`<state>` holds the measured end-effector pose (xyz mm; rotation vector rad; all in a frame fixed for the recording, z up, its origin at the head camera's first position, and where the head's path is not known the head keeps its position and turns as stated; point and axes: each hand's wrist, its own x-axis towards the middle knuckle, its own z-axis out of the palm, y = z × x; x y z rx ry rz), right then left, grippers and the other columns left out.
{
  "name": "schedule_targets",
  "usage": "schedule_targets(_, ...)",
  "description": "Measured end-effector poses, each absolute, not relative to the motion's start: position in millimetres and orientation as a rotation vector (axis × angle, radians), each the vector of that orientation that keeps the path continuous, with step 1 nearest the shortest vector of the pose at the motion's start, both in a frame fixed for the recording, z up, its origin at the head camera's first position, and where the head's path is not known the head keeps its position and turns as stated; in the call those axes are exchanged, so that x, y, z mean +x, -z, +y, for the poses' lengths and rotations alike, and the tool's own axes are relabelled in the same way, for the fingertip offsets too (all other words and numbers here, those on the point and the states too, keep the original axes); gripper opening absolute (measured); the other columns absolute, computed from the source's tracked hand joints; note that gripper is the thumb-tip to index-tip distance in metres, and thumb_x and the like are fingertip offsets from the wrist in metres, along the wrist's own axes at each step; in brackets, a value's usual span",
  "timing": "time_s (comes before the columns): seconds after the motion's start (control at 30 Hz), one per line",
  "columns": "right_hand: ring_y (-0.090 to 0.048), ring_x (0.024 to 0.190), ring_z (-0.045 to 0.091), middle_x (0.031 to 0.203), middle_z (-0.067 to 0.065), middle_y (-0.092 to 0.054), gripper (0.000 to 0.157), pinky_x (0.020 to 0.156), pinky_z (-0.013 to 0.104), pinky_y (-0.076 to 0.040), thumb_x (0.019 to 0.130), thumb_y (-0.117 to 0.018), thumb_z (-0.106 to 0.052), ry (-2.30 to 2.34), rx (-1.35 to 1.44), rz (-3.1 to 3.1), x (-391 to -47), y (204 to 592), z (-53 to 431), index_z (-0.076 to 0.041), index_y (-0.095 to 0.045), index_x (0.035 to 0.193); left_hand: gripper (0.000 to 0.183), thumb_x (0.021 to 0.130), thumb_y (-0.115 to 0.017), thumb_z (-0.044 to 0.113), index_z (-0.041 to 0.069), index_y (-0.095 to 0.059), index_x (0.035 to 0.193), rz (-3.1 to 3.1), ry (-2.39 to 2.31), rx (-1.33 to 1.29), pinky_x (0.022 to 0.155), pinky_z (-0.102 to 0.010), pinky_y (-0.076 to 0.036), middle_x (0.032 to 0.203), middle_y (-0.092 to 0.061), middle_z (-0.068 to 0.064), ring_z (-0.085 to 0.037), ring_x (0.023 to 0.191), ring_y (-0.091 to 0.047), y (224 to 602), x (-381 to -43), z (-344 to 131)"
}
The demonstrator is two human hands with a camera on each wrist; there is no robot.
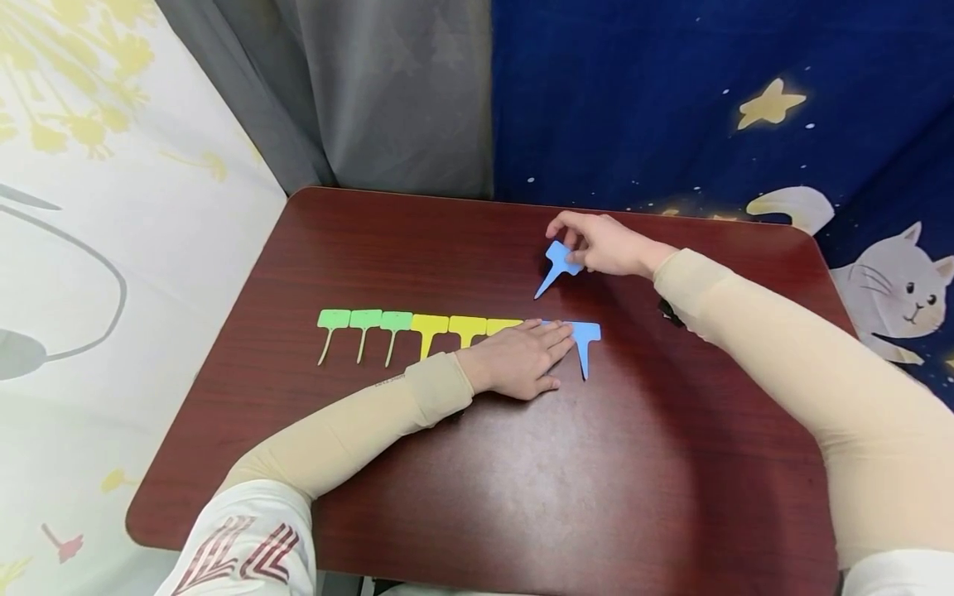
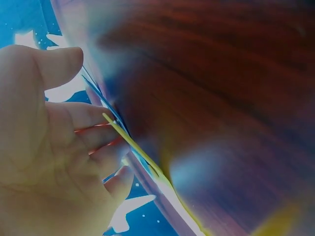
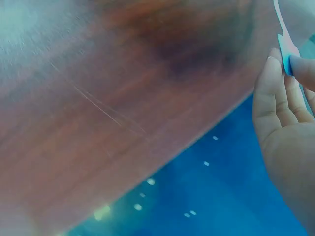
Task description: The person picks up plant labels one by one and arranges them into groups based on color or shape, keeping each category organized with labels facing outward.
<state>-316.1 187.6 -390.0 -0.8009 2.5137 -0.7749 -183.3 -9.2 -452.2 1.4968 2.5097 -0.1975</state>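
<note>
A row of T-shaped plant labels lies across the table: three green labels (image 1: 334,319) at the left, then three yellow labels (image 1: 430,324), then blue labels (image 1: 587,331) at the right end. My left hand (image 1: 514,362) rests with fairly straight fingers over the yellow-blue part of the row, hiding some labels. In the left wrist view, yellow and blue label stems stand edge-on beside the left hand's (image 2: 59,142) fingers. Behind the row, my right hand (image 1: 611,244) pinches another blue label (image 1: 555,261) by its head, its pointed stem toward the row. The right wrist view shows this pinch too.
The dark red-brown wooden table (image 1: 522,497) has rounded corners. Behind its far edge hang a grey curtain (image 1: 402,91) and a blue curtain (image 1: 633,99) with stars and a cat. A pale patterned cloth (image 1: 97,273) hangs at the left.
</note>
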Motion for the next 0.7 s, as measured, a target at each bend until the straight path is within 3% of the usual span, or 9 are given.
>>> schedule_targets(0.3,-0.057,0.076,0.015,0.094,-0.001,-0.058,0.041,0.068,0.03,-0.045,0.087,-0.057,-0.003,0.599,-0.908,2.65,-313,348,198,-0.027,-0.052,0.119,0.07,0.093,-0.028,0.053,0.01,-0.015,0.146,2.495,0.213,1.484,0.109,-0.038,-0.008,0.151,-0.007,-0.006,-0.018,0.137,-0.005,453,-186,-6)
schedule_targets(0.7,-0.054,0.066,0.012,0.087,-0.003,-0.061,0.037,0.059,0.028,-0.044,0.085,-0.056,-0.002,0.377,-1.017,2.706,-299,330,216,-0.025,-0.057,0.114,0.07,0.093,-0.03,0.053,0.009,-0.018,0.146,2.512,0.215,1.496,0.109,-0.039,-0.011,0.151,-0.01,-0.007,-0.021,0.137,-0.009,451,-182,-5)
